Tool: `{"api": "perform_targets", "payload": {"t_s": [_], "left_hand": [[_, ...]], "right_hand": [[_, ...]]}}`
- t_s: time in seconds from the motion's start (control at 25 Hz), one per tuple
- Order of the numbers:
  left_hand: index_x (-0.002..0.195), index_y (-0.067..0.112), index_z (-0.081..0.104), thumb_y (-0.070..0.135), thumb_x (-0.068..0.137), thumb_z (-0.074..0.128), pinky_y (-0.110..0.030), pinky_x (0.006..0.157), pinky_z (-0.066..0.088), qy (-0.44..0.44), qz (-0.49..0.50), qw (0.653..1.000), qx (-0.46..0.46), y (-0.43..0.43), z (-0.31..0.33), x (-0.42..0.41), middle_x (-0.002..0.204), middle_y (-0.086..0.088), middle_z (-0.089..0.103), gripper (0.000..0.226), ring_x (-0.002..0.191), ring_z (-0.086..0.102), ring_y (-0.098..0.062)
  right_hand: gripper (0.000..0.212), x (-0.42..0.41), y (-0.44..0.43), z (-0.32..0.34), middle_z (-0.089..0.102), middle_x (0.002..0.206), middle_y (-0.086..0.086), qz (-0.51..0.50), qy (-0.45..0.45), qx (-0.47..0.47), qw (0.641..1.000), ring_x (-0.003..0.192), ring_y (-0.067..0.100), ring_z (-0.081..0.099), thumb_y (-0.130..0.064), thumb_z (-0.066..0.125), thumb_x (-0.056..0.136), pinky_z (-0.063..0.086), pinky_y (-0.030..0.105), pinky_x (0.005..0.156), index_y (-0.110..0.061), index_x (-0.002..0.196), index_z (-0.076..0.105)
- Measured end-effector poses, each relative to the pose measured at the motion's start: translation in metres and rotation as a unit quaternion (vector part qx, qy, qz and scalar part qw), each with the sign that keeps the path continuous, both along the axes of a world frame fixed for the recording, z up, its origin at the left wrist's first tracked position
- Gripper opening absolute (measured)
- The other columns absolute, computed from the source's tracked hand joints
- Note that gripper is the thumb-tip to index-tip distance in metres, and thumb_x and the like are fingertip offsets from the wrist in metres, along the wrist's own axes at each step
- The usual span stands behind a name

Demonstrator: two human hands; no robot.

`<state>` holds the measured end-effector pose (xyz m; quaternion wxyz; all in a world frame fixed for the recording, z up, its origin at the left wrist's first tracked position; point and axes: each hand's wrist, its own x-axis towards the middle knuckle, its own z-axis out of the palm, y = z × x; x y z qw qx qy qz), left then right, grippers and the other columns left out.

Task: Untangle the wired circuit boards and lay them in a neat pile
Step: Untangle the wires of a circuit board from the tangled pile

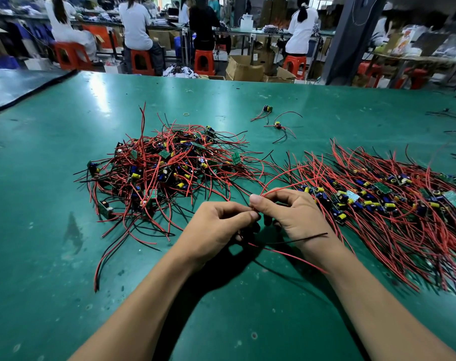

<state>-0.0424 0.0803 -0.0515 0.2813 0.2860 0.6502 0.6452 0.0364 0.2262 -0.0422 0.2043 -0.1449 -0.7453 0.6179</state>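
my left hand (216,225) and right hand (292,212) meet low over the green table (52,256), both pinched shut on one wired board (250,230), mostly hidden between them. its red lead (286,179) arcs up toward the neat pile (391,204), which lies just right of my right hand, wires running near to far. the tangled heap (164,173) sits ahead-left. judgement: the right hand is nearer for placing.

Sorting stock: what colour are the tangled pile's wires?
Red and black, on the tangled pile, head view.
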Motion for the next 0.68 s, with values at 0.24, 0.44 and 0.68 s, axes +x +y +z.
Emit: {"api": "perform_targets", "payload": {"t_s": [0.24,0.44,0.68], "left_hand": [[0.082,0.008,0.072,0.009,0.095,0.058,-0.028,0.066,0.044,0.002,0.01,1.0,-0.022,0.0015,0.0029,0.0031,0.069,-0.006,0.071,0.019,0.065,0.059,-0.018],[0.085,0.002,0.071,0.007,0.096,0.054,-0.023,0.066,0.048,-0.003,-0.005,1.0,-0.019,-0.0005,0.0033,0.0019,0.071,-0.008,0.07,0.021,0.066,0.061,-0.015],[0.085,0.006,0.074,0.009,0.096,0.058,-0.035,0.076,0.044,0.016,-0.03,0.999,-0.019,-0.0027,0.0058,0.0009,0.075,-0.01,0.07,0.019,0.073,0.059,-0.021]], "right_hand": [[0.023,0.0011,0.0036,-0.0033,0.067,0.068,-0.002,0.035,-0.014,-0.03,0.999,0.058,0.007,0.056,-0.04,0.078,0.071,0.046,0.016,0.054,-0.017,0.077,0.077],[0.025,0.0018,0.0027,-0.0063,0.074,0.086,0.011,0.099,-0.026,-0.122,0.987,0.071,0.017,0.068,-0.026,0.078,0.08,0.057,0.026,0.064,-0.01,0.099,0.078],[0.038,-0.001,0.0,-0.0056,0.065,0.074,0.007,0.025,-0.058,-0.138,0.988,0.06,0.017,0.055,-0.048,0.081,0.065,0.048,0.026,0.055,-0.017,0.087,0.079]]}}
